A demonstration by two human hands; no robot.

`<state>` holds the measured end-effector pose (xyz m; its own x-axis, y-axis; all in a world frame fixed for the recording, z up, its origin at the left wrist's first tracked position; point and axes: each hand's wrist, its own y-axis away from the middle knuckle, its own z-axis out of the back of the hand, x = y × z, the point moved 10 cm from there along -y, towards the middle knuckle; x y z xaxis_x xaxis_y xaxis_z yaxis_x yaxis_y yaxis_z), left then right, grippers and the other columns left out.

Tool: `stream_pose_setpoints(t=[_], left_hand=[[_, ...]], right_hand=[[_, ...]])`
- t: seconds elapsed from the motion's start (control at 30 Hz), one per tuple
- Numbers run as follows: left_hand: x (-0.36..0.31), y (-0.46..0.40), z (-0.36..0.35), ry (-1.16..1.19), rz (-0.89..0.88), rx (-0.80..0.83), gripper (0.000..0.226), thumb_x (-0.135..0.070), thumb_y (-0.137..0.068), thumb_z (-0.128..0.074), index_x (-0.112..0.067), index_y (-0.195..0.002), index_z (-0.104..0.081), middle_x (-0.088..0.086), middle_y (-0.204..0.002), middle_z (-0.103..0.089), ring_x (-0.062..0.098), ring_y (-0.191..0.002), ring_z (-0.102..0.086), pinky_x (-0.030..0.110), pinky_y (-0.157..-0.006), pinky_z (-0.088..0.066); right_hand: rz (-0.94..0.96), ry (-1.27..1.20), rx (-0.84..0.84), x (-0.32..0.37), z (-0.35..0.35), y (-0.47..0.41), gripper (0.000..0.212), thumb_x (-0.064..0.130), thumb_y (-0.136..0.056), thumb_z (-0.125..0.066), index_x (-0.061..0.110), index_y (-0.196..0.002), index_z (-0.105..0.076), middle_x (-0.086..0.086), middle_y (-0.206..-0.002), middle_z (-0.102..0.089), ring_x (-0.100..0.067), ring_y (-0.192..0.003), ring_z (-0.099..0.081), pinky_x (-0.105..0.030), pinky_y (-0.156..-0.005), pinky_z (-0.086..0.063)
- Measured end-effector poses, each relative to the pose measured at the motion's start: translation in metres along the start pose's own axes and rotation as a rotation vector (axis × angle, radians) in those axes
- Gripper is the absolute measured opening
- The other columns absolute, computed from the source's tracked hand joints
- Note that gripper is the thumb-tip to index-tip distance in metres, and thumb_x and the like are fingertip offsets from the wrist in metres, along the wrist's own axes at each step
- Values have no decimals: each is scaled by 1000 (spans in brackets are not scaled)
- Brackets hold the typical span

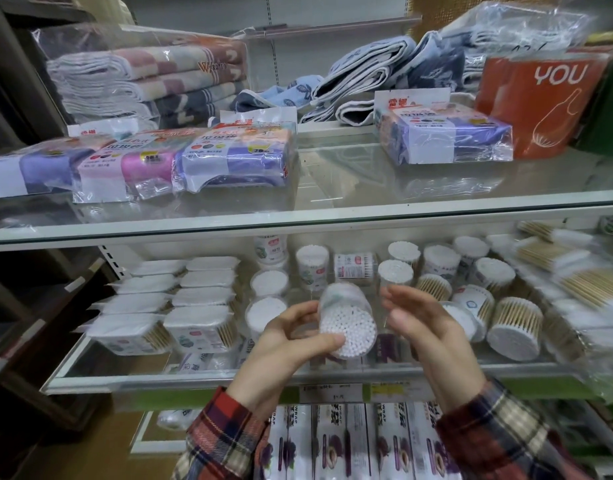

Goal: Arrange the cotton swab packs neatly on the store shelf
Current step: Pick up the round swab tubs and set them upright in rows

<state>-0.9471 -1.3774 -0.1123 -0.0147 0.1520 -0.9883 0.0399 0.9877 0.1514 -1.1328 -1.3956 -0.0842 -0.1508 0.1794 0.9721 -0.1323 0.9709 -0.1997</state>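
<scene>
An orange pack [537, 105] printed "YOU" sits at the right of the upper glass shelf [333, 216]. Boxes [336, 441] under the lower shelf read "WRAP". Before the swab tubs, the left hand [284, 344] pinches a round cotton swab pack [346, 323], tilted with its white tips showing; the right hand [426, 330] hovers just beside it, grip wide, fingers relaxed.

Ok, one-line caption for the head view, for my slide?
Left hand holds a round cotton swab tub above the glass shelf; right hand open beside it.
</scene>
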Motion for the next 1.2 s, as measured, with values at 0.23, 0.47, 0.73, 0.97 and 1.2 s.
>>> stream_pose_setpoints(t=[0.23, 0.47, 0.73, 0.97, 1.2], left_hand=[[-16, 1, -10, -19, -144, 114, 81, 8, -61, -75, -18, -132, -45, -10, -121, -66, 18, -110, -66, 25, -83, -53], [-18, -2, -17, -147, -235, 141, 85, 15, -66, -75, -23, -135, -41, 8, -125, -65, 20, -115, -63, 27, -89, -52], [-19, 0, -26, -315, -333, 131, 90, 16, -65, -70, -29, -136, -38, -3, -136, -56, 11, -126, -54, 25, -101, -45], [-21, 3, -28, -388, -374, 111, 89, 8, -67, -69, -29, -139, -34, -7, -137, -54, 8, -128, -51, 31, -108, -42], [-20, 2, -28, -468, -381, 87, 94, -26, -69, -80, -45, -144, -26, -15, -143, -44, 2, -128, -47, 32, -108, -41]], right_hand=[[-710, -320, 89, -55, -17, 22, 66, 53, -73, -55, 8, -121, -55, -16, -106, -71, -29, -78, -71, -32, -54, -58], [-788, -281, 211, -57, -33, 27, 73, 66, -76, -44, 9, -122, -51, -20, -104, -70, -29, -72, -69, -33, -55, -58], [-809, -136, 237, -62, -31, 24, 83, 77, -64, -38, 19, -122, -52, -13, -105, -72, -26, -78, -69, -32, -57, -53], [-775, -64, 251, -59, -30, 15, 73, 72, -66, -42, 22, -118, -56, -10, -106, -72, -27, -87, -69, -32, -65, -51], [-690, -47, 185, -56, -25, 0, 70, 66, -64, -50, 17, -113, -62, -15, -105, -71, -28, -86, -67, -30, -62, -51]])
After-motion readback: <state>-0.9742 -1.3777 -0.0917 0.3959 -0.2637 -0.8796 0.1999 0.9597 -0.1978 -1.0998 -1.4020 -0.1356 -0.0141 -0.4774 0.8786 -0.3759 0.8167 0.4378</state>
